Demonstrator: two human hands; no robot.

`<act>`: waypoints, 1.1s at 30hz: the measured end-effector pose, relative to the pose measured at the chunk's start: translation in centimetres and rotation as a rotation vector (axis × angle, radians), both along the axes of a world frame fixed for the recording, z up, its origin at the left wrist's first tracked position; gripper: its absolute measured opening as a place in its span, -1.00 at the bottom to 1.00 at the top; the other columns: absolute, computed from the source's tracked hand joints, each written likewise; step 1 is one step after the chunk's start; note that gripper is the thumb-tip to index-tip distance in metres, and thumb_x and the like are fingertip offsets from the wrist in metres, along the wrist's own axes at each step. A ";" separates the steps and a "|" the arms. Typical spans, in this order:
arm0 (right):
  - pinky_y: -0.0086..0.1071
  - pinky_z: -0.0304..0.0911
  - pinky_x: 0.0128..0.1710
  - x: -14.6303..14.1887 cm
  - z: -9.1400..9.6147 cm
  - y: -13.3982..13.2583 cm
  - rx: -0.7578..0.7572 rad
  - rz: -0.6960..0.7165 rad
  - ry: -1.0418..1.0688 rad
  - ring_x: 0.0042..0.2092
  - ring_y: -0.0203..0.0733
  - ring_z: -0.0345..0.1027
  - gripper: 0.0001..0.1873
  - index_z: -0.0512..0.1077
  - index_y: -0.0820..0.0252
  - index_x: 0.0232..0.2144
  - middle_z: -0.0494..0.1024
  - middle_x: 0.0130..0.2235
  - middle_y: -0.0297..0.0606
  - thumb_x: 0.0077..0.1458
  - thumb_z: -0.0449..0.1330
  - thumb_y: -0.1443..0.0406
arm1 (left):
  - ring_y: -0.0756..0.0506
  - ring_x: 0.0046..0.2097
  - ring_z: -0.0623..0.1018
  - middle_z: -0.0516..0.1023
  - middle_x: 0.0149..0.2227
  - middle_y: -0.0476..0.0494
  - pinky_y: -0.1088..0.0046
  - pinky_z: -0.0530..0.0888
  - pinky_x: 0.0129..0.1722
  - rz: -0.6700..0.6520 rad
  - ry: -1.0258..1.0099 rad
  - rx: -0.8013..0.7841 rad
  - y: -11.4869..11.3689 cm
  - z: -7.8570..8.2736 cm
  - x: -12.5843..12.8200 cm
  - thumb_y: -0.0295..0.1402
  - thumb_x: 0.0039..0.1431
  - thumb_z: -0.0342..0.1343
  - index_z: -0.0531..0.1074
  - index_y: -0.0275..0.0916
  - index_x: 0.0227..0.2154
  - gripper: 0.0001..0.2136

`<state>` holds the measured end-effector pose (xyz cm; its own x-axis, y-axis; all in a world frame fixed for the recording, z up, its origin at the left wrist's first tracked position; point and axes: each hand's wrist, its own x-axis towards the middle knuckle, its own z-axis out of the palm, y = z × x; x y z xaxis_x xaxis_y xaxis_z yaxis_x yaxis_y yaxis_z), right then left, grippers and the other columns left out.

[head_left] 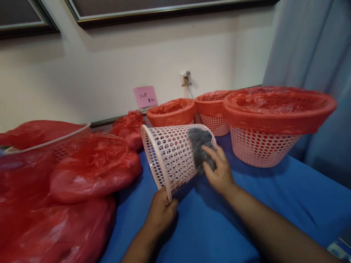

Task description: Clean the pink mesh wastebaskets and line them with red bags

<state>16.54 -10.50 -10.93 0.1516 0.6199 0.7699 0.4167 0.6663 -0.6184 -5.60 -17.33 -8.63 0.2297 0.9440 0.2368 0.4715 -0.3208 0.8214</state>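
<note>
A white perforated plastic wastebasket (175, 153) is tipped on its side, its round mouth facing left. My left hand (161, 210) is closed on the lower part of its rim. A dark grey cloth (201, 144) lies against the basket's outer wall near the base. My right hand (218, 168) presses this cloth to the wall, fingers bent over it. Part of the cloth is blurred, and the inside of the basket shows only through its holes.
Baskets lined with red bags stand behind and right: a large one (264, 146), a middle one (215, 122) and another (171, 113). Filled red plastic bags (93, 175) heap at left. A pink note (145, 96) and a socket (185, 78) are on the wall above the blue-covered table (197, 226).
</note>
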 end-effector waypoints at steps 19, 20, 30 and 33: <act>-0.10 0.45 0.08 -1.0 2.1 -4.1 0.271 0.449 -0.282 0.12 -0.02 0.44 -0.43 0.47 0.06 0.10 0.40 0.22 -0.13 0.00 0.12 0.42 | -0.24 -0.07 0.66 0.70 -0.07 -0.20 0.27 0.61 -0.01 0.040 -0.207 -0.025 -1.9 1.5 -0.8 -0.25 0.19 0.25 0.59 -0.22 -0.05 -0.70; -0.05 0.40 0.16 -0.6 1.8 -3.2 0.214 0.332 -0.207 0.18 0.01 0.40 -0.44 0.47 0.04 0.11 0.40 0.23 -0.13 0.03 0.12 0.42 | -0.26 -0.02 0.65 0.68 -0.02 -0.22 0.23 0.58 0.07 0.042 -0.218 -0.035 -2.0 1.5 -0.9 -0.25 0.22 0.23 0.59 -0.23 -0.02 -0.70; 0.12 0.23 0.30 1.9 1.5 0.0 -0.088 -0.063 -0.004 0.29 0.12 0.29 -0.43 0.42 0.10 0.21 0.38 0.25 -0.02 0.13 0.15 0.29 | -0.39 0.39 0.31 0.42 0.33 -0.26 -0.06 0.16 0.43 -0.167 0.104 0.039 -1.9 0.8 -0.3 -0.52 0.07 0.14 0.35 -0.19 0.31 -0.33; -0.01 0.34 0.23 -0.2 2.2 -3.9 0.200 0.259 -0.233 0.28 0.06 0.32 -0.36 0.39 0.01 0.23 0.30 0.32 -0.12 0.08 0.15 0.38 | -0.35 0.41 0.27 0.42 0.33 -0.20 -0.05 0.17 0.43 -0.224 0.198 0.087 -1.5 0.8 -0.1 -0.56 0.07 0.09 0.34 -0.16 0.31 -0.33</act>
